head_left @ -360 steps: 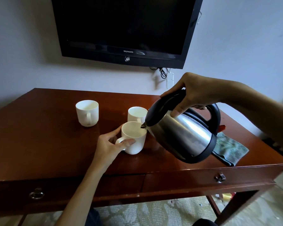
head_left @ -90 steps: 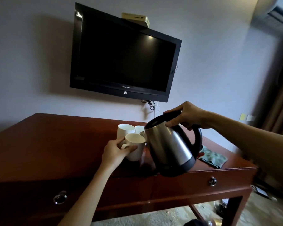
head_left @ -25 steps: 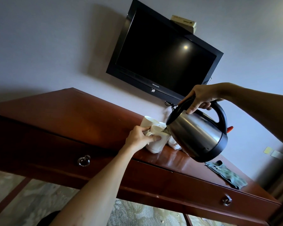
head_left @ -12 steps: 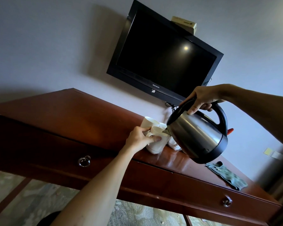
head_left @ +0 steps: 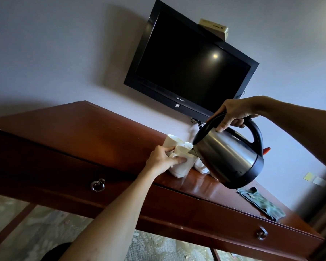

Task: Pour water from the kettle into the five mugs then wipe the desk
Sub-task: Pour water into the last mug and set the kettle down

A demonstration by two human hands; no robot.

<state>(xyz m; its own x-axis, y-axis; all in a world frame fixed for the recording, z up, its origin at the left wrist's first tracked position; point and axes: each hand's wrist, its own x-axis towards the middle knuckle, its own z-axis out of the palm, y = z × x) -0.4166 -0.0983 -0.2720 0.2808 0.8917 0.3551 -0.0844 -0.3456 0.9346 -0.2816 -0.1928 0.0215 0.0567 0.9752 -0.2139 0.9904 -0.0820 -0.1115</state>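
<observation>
- Reaching up from the low edge: bare left forearm, left hand [head_left: 161,160] curled round the front mug [head_left: 181,162], thumb on its near side, fingers by the handle.
- Standing on the glossy red-brown wooden desk [head_left: 94,136]: that mug, white, smooth, cylinder shape; inside not visible from this low angle.
- Touching or just beside it: a second white mug [head_left: 170,143] behind, and a third [head_left: 200,166] half hidden under the kettle; contents not visible too.
- Tilted in the air over the front mug: kettle [head_left: 228,157], brushed steel body, black plastic base, lid and loop handle, spout right at the mug rim; water stream cannot tell.
- Gripping the kettle handle at its top: right hand [head_left: 233,113], fingers wrapped round, thumb pressing on the lid edge.
- Lying flat near the right end of the desk: crumpled green patterned cloth [head_left: 262,203].
- Set in the desk front: two drawers with round metal ring pulls [head_left: 97,185].
- Hanging on the pale wall behind: black flat television [head_left: 192,63], screen dark, small box on its top.
</observation>
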